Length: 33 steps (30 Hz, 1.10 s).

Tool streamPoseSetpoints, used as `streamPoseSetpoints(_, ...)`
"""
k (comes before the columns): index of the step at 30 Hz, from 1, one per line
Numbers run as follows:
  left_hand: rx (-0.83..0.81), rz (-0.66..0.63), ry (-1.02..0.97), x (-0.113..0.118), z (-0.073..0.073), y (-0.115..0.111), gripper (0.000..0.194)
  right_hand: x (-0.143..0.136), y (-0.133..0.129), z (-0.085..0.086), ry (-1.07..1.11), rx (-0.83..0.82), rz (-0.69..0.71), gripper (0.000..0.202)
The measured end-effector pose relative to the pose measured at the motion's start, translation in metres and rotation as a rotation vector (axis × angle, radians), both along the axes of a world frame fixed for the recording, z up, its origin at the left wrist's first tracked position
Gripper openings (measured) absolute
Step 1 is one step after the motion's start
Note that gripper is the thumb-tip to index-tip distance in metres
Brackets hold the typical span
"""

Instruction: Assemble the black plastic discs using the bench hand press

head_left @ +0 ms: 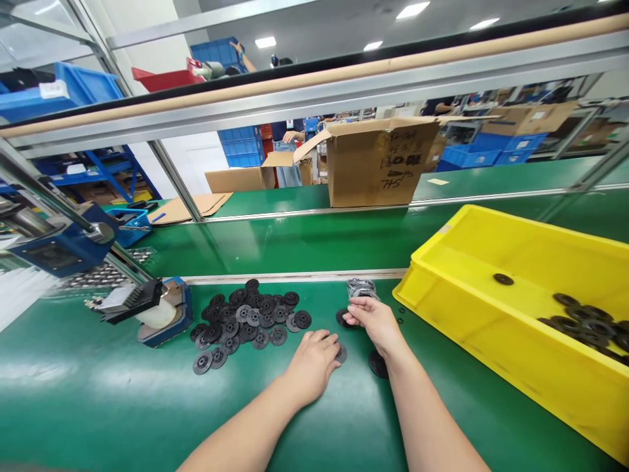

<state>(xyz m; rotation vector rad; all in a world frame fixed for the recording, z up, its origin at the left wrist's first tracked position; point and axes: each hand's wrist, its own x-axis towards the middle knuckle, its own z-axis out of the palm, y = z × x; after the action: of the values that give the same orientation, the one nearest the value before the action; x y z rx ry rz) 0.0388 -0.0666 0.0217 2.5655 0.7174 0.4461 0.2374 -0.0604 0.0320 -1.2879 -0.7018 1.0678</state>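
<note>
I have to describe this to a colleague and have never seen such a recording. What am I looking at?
The one picture comes from a camera on a person's head, looking forward and down at their bare hands. The left hand is palm down at a dark disc on the green table. The right hand has its fingertips together; whatever they hold is too small to tell. Many dark discs lie left; right stands a yellow bin with dark round parts.
</note>
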Motion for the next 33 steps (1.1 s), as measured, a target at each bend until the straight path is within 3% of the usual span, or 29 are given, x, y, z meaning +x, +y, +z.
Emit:
streamPoseSetpoints(2, -0.025, 0.011, -0.01, -0.002, 0.005, -0.001, 0.03, -0.003, 0.0, 0.0, -0.027, -0.009, 0.026, 0.052)
streamPoseSetpoints(6, -0.148, 0.092, -0.137, -0.004, 0.005, 0.003, 0.047, -0.008, 0.001, -0.004, -0.102, -0.024, 0.062, 0.042)
streamPoseSetpoints(8, -0.259, 0.19, -0.247, -0.004, -0.001, 0.011, 0.037, -0.012, 0.001, -0.006, -0.137, -0.041, 0.076, 0.038)
streamPoseSetpoints(11, -0.6, 0.368, -0.433, -0.001, -0.01, 0.025, 0.016, -0.021, 0.002, -0.01, -0.177, -0.061, 0.115, 0.035)
streamPoseSetpoints(14, -0.989, 0.426, -0.659, 0.002, -0.013, 0.033, 0.032, -0.034, 0.002, -0.011, -0.205, -0.059, 0.177, 0.035)
streamPoseSetpoints(17, -1.186, 0.409, -0.836, 0.004, -0.01, 0.035, 0.045, -0.045, 0.001, -0.012, -0.231, -0.036, 0.233, 0.038)
streamPoseSetpoints(22, -1.263, 0.429, -0.924, 0.007, -0.011, 0.036, 0.051, -0.053, 0.001, -0.016, -0.315, 0.0, 0.271, 0.039)
streamPoseSetpoints(33, -1.314, 0.396, -0.985, 0.005, -0.015, 0.038, 0.052, -0.05, 0.005, -0.017, -0.648, 0.08, 0.249, 0.022)
